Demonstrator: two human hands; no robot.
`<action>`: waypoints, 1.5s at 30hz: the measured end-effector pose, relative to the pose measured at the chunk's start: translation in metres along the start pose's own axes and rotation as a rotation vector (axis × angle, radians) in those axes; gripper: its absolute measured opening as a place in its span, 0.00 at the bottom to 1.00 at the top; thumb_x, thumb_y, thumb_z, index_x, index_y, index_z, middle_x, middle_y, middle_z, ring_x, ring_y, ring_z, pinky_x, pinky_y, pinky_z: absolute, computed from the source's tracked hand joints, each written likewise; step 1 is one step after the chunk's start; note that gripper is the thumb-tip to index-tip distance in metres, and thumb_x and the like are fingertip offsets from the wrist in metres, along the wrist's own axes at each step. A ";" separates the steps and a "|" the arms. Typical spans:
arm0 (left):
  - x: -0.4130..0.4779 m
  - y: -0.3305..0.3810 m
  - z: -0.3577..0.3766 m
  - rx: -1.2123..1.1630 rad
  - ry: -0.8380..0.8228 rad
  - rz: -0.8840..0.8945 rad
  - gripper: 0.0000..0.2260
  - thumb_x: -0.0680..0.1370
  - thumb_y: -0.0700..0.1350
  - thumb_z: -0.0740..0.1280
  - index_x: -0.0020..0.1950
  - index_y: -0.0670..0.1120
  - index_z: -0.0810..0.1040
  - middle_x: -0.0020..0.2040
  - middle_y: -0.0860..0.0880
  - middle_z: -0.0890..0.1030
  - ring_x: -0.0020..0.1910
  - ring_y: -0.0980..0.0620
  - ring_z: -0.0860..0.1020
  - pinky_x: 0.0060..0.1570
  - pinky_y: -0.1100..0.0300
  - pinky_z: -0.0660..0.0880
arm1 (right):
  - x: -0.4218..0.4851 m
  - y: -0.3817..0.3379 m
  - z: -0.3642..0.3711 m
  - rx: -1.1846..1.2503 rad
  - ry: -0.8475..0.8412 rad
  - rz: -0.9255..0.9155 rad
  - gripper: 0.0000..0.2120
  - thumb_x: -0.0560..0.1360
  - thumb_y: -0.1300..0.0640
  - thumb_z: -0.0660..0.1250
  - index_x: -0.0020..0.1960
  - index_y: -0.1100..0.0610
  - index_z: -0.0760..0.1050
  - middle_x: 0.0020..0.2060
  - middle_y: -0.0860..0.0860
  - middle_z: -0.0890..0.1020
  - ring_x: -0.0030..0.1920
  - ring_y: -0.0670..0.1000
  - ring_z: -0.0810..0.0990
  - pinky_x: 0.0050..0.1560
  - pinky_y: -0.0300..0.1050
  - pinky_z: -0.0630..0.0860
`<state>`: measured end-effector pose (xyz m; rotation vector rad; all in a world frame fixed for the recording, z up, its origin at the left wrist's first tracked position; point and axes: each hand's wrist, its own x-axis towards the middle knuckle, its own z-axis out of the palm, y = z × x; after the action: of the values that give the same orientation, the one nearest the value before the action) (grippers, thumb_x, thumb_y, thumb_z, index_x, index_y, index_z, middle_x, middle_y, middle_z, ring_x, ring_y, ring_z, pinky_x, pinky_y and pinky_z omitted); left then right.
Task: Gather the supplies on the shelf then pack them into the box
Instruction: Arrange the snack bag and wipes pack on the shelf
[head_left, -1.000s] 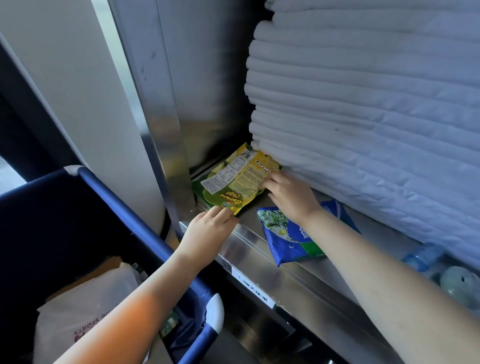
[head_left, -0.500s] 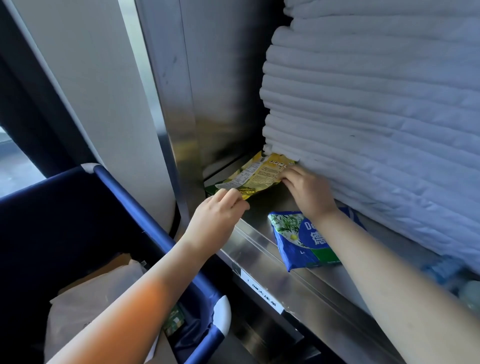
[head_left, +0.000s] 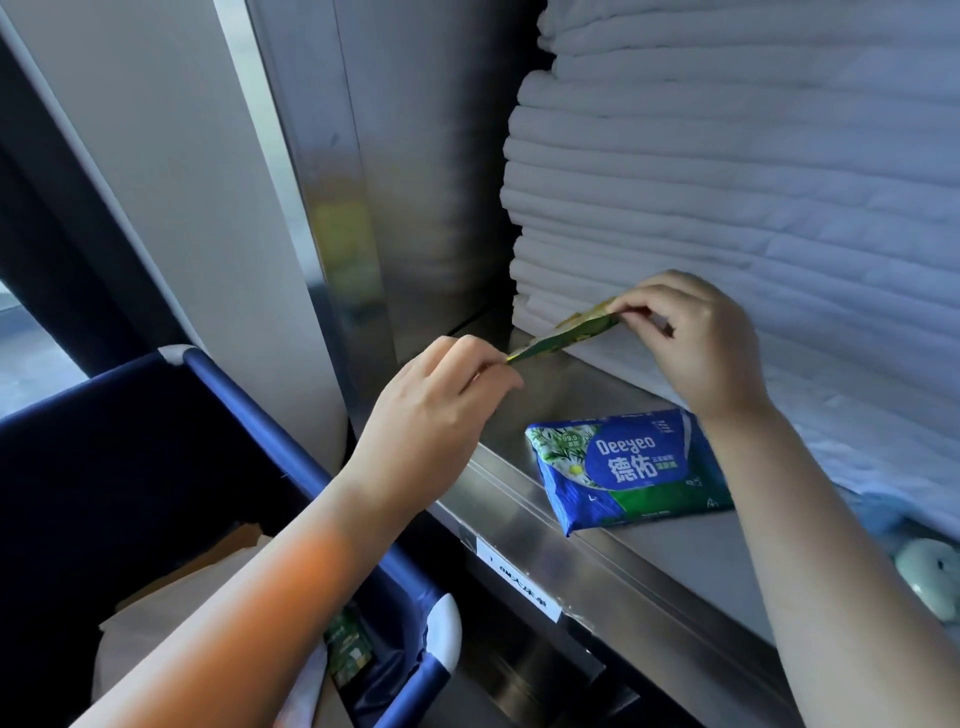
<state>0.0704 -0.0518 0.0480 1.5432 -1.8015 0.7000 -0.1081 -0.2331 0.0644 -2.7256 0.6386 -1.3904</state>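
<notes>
Risk: thin snack packet (head_left: 566, 335) may slip, pinched only at ends by left grip (head_left: 431, 410) and right grip (head_left: 696, 343) above shelf (head_left: 519, 519); could snag linen stack (head_left: 727, 182).

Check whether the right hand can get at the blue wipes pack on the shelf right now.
Probably yes, once freed. The wipes pack lies uncovered on the shelf, just below the wrist of the right hand, but that hand and the left hand are both pinching the snack bag.
</notes>
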 end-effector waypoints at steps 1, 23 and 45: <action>0.002 0.005 -0.001 -0.015 0.005 0.003 0.13 0.77 0.33 0.56 0.49 0.41 0.81 0.47 0.44 0.77 0.42 0.47 0.73 0.38 0.54 0.73 | 0.001 -0.002 -0.010 0.011 -0.011 0.029 0.04 0.72 0.64 0.70 0.46 0.57 0.81 0.42 0.49 0.81 0.43 0.49 0.78 0.41 0.42 0.75; 0.002 0.059 0.017 -0.206 -0.118 -0.036 0.14 0.76 0.36 0.58 0.54 0.41 0.81 0.52 0.44 0.77 0.46 0.48 0.73 0.49 0.63 0.70 | -0.018 -0.010 -0.095 -0.028 -0.510 0.591 0.08 0.72 0.58 0.69 0.38 0.46 0.80 0.33 0.48 0.79 0.35 0.47 0.74 0.35 0.43 0.69; 0.000 0.047 0.067 -0.172 -0.134 -0.154 0.16 0.69 0.29 0.70 0.54 0.42 0.81 0.54 0.44 0.75 0.48 0.48 0.73 0.51 0.66 0.67 | -0.094 -0.009 -0.018 -0.137 -0.400 0.410 0.32 0.75 0.44 0.62 0.75 0.51 0.57 0.76 0.50 0.56 0.76 0.52 0.51 0.72 0.51 0.53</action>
<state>0.0145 -0.0948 0.0054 1.6237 -1.7658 0.3664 -0.1681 -0.1876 0.0045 -2.6378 1.1973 -0.7131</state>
